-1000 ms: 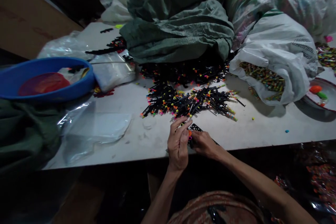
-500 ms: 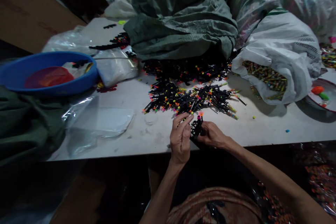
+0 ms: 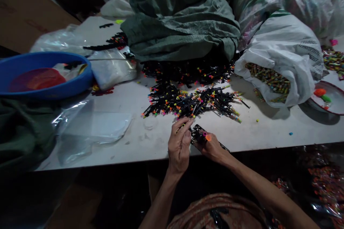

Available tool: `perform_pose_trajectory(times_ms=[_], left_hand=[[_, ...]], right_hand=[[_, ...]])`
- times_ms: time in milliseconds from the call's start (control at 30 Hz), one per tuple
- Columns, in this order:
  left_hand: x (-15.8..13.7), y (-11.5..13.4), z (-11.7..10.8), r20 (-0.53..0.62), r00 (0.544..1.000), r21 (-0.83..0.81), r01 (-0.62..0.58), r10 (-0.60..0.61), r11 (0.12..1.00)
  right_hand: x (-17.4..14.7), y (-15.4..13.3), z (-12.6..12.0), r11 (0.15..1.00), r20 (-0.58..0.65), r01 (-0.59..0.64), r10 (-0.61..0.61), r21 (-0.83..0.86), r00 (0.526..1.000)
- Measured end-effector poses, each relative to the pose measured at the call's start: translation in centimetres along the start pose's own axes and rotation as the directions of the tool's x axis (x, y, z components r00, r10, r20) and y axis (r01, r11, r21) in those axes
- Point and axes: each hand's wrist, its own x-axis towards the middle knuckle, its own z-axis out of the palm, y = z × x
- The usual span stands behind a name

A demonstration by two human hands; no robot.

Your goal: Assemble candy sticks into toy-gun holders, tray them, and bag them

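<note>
1 black perforated piece [image 3: 196,129] in right-hand grip [image 3: 213,147]; left hand [image 3: 179,147] just beside.

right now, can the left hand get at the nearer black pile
Likely yes: the left hand sits at the front edge of the nearer black pile, with nothing visible in between.

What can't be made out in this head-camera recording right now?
All in the head view:
Whatever sits inside the left hand: mostly covered by its own fingers and palm.
Middle of the black perforated piece: behind the right hand.
Back of the rear black heap: under the green sack, in shadow.
Blue basin: cut off by the left edge.
Dish: cut off by the right edge.
Print on the white sack: too small, blurred.
</note>
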Motion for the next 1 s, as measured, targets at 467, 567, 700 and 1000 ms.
perform_pose_trajectory(times_ms=[467, 567, 700, 1000], left_hand=[[1.0, 0.9, -0.5, 0.031, 0.978, 0.3, -0.208, 0.208, 0.931], [1.2, 0.8, -0.5, 0.062, 0.978, 0.35, -0.209, 0.2, 0.913], [0.9, 0.7, -0.3, 0.065, 0.983, 0.308, -0.181, 0.169, 0.934], [0.9, 1.1, -0.6, 0.107, 0.989, 0.276, -0.127, 0.1, 0.953]], right_hand=[[0.1, 3.6, -14.3, 0.675, -0.139, -0.349, 0.346, -0.65, 0.928], [0.0, 4.8, -15.7, 0.632, -0.078, -0.33, 0.392, -0.701, 0.916], [-0.6, 4.6, -13.5, 0.798, 0.042, -0.3, 0.376, -0.522, 0.926], [3.2, 1.7, -4.0, 0.989, 0.062, 0.007, -0.016, 0.149, 0.998]])
